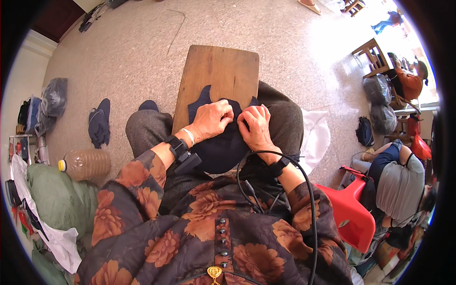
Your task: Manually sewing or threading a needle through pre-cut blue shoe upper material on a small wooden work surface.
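Note:
A dark navy cloth piece (219,151) lies over my lap and the near end of a wooden board (219,66). Its rounded part hangs toward me, and two pointed blue textured ends stick up beyond my hands. My left hand (210,118) is closed in a pinch on the cloth's upper left edge. Close beside it, my right hand (256,127) has its fingers curled down on the upper right edge. The fingertips of both hands are partly hidden, so any small item between them cannot be made out.
On the floor to the left are a dark cloth piece (99,124), a large plastic jug (86,164) and a green sack (61,194). A red plastic chair (349,213) stands at my right, near a seated person (401,183). A black cable (311,209) loops over my right wrist.

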`<control>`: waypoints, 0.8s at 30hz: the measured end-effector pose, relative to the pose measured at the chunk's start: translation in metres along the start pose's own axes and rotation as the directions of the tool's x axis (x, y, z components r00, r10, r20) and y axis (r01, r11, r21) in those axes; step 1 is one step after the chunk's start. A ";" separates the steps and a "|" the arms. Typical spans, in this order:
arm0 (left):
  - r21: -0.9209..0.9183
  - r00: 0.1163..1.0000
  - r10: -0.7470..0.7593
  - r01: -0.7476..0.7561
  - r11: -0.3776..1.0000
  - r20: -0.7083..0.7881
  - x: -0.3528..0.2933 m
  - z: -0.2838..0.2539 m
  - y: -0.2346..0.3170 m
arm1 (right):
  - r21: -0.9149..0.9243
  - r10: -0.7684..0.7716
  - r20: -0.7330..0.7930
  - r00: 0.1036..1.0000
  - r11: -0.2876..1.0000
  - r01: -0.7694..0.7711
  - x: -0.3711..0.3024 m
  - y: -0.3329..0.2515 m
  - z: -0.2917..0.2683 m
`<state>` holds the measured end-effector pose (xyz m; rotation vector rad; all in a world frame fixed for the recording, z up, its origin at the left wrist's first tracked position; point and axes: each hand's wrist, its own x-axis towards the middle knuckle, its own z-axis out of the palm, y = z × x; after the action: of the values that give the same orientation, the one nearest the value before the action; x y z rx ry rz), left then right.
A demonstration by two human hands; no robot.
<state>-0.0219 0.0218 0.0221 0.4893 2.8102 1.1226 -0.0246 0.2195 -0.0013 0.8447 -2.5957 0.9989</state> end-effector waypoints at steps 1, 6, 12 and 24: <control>-0.005 1.000 0.014 -0.014 1.000 -0.010 -0.001 0.000 0.000 | 0.021 -0.023 -0.002 1.000 1.000 0.023 0.001 0.000 0.000; 0.007 1.000 0.020 -0.020 1.000 0.000 -0.003 0.001 -0.003 | 0.112 -0.045 -0.005 0.999 0.993 0.045 0.003 0.001 0.002; -0.036 0.998 0.053 -0.051 0.998 0.041 -0.005 -0.003 -0.007 | 0.018 -0.159 -0.018 0.987 0.987 0.160 0.004 0.002 0.001; -0.159 0.995 0.103 -0.102 0.982 0.000 -0.009 -0.009 -0.017 | 0.055 -0.100 -0.042 0.994 0.993 0.102 -0.003 0.000 0.001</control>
<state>-0.0193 0.0018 0.0167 0.6279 2.6868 1.3477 -0.0227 0.2205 -0.0031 0.9501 -2.4760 1.0539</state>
